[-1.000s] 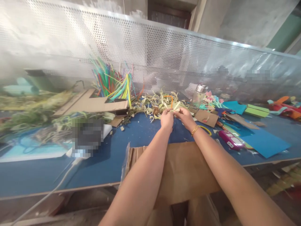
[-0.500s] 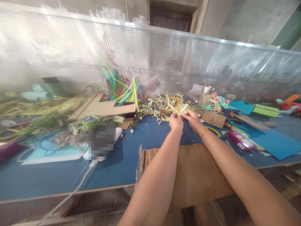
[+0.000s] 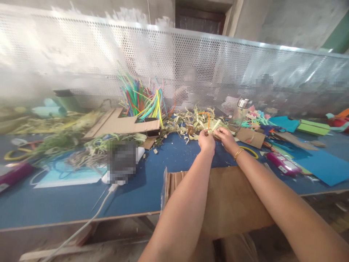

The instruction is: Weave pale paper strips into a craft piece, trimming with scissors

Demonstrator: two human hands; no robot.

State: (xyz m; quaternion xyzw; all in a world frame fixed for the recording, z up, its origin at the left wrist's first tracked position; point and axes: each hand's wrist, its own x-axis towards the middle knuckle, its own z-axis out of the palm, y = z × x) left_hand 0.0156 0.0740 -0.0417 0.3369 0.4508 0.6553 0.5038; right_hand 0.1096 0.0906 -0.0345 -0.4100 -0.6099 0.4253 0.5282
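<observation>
Both my arms reach forward over a brown cardboard sheet (image 3: 226,203) to the middle of the blue table (image 3: 68,203). My left hand (image 3: 206,141) and my right hand (image 3: 225,138) meet there, fingers pinched together on a pale yellow-green strip (image 3: 216,126) that sticks up between them. A gold bangle circles my right wrist. Just behind the hands lies a heap of pale leaf-like strips (image 3: 188,122) with an orange loop (image 3: 205,117) standing in it.
A bunch of coloured sticks (image 3: 141,98) rises behind an L-shaped cardboard piece (image 3: 122,125). A clear bottle (image 3: 239,114), coloured paper sheets (image 3: 321,165) and a pink case (image 3: 280,163) lie to the right. A perforated metal screen (image 3: 191,69) backs the table; a white cable (image 3: 89,218) runs off the front edge.
My view has swung a little leftwards, so everything sits further right in the frame. Both hands stay pinched on the pale strip at the same spot by the heap.
</observation>
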